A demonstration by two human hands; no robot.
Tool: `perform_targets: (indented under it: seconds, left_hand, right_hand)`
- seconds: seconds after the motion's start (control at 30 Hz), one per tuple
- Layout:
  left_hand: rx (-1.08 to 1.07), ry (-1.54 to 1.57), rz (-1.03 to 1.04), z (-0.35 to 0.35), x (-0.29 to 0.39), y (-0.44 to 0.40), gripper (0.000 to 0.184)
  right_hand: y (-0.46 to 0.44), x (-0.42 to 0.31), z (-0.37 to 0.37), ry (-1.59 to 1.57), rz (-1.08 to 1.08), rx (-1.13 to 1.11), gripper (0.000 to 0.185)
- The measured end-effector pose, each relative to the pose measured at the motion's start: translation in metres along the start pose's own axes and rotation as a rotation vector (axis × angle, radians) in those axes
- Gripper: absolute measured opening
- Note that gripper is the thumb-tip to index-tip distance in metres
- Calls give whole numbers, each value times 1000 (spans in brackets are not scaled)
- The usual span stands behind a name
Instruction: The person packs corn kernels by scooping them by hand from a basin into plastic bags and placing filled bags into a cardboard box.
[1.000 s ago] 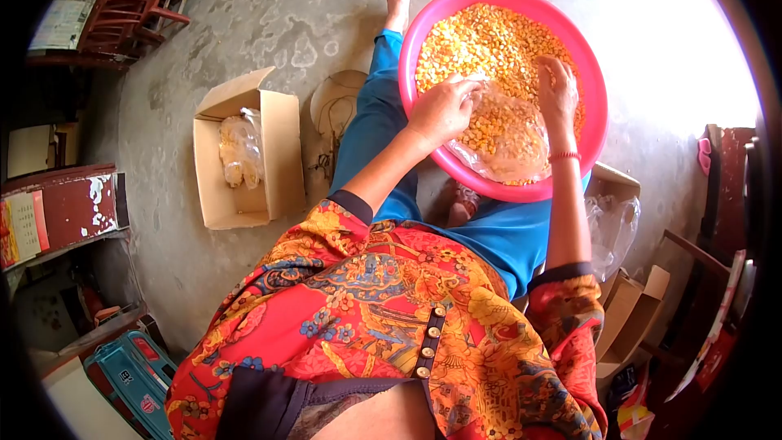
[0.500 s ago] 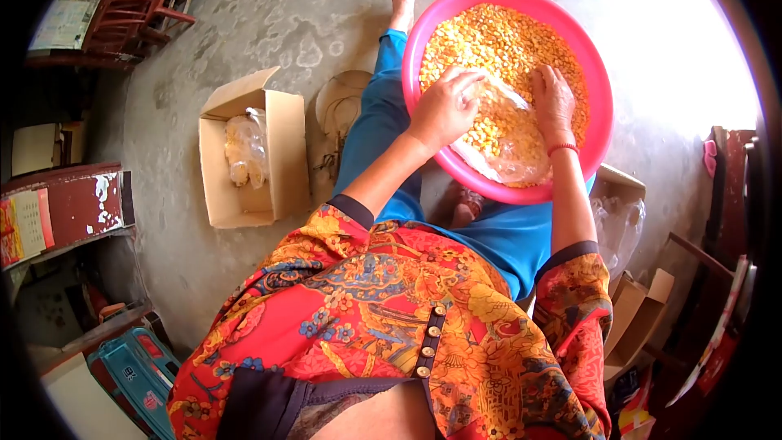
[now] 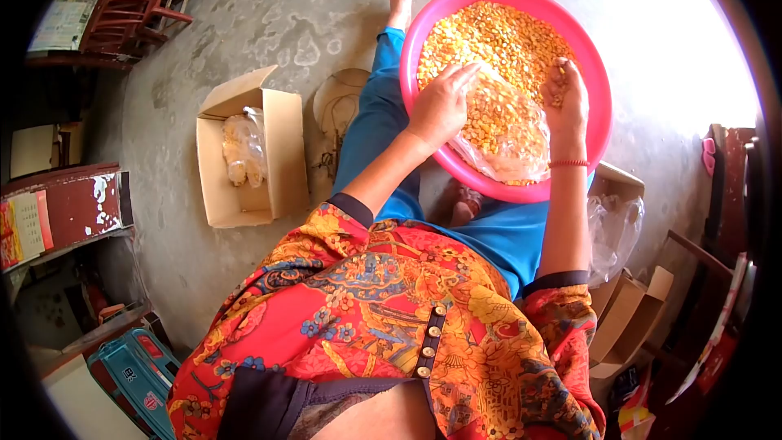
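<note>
A pink basin (image 3: 601, 143) full of yellow corn kernels (image 3: 497, 28) sits over my lap. Inside it, toward my body, lies a clear plastic bag (image 3: 509, 165) with kernels in it. My left hand (image 3: 444, 110) pinches the bag's edge at the basin's left side. Over the right part of the basin is my right hand (image 3: 568, 102), its fingers curled up around a few kernels. A red bracelet circles that wrist.
A cardboard box (image 3: 287, 155) with a filled plastic bag (image 3: 244, 147) in it stands on the floor at left. At right are another cardboard box (image 3: 627, 183), a loose plastic bag (image 3: 615, 232) and an opened carton (image 3: 631, 318). Wooden chairs (image 3: 138, 0) stand far left.
My right hand has come up from the kernels beside the bag and turned, fingers curled. The bag lies more spread, with its kernels plainer to see. My left hand has barely moved.
</note>
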State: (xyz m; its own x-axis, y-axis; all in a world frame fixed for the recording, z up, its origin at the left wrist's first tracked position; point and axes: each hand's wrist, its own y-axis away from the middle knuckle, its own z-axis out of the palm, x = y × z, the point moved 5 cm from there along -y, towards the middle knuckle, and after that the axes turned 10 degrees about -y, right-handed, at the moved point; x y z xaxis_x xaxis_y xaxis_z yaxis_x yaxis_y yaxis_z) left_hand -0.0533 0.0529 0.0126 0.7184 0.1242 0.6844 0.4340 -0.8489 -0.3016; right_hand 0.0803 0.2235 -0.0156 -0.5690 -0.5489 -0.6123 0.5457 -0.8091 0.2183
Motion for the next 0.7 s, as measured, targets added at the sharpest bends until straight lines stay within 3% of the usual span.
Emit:
perform_targets:
  seconds: [0.1,0.2,0.33,0.43,0.47,0.53,0.57,0.6,0.7]
  left_hand:
    - [9,12,-9,1,-2,0,45]
    - [-1,14,-21,0,0,1,46]
    - [11,15,-16,0,0,1,46]
    - [16,38,-15,-1,1,2,46]
    - [9,31,-18,-1,2,2,46]
    - [3,25,-20,-1,2,2,45]
    - [-1,31,-11,0,1,2,44]
    - [-3,37,-2,1,1,1,43]
    - [2,37,10,2,-1,1,42]
  right_hand:
    - [22,23,25,-38,79,-44,17]
    - [38,52,35,147,60,-44,15]
    - [58,74,52,615,-63,-267,21]
    - [54,62,53,686,-154,-254,17]
    - [49,48,48,843,-121,-177,18]
    - [34,19,38,1008,-312,-61,19]
    - [23,5,26,1043,-546,-64,15]
    - [14,-14,21,1393,-703,-47,12]
    - [-2,-31,-14,1795,-808,167,21]
